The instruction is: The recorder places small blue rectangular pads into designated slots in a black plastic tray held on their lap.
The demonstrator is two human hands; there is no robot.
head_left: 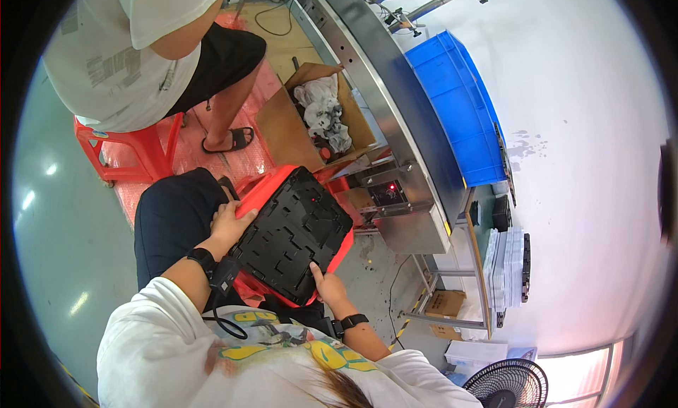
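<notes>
Apparently, holding and steadying the piece was the step in hand. Far left, another person (138, 69) sat on a red stool (131, 148). Nearer and to the right, the left hand (229, 228) gripped the left edge of a black plastic panel (282, 228), thumb along the rim; how its other fingers closed could not be told. The panel lay between the two hands, over something red (344, 250). The right hand (330, 289) held its near right side, thumb pressed on the top face, fingers mostly hidden. Farther off stood an open cardboard box (357, 116) with plastic bags (321, 108), then a metal table (385, 62) with a blue bin (455, 108) at its right. Near right stood a black fan (505, 387). The next move probably called for supporting both edges before either grip shifted.
</notes>
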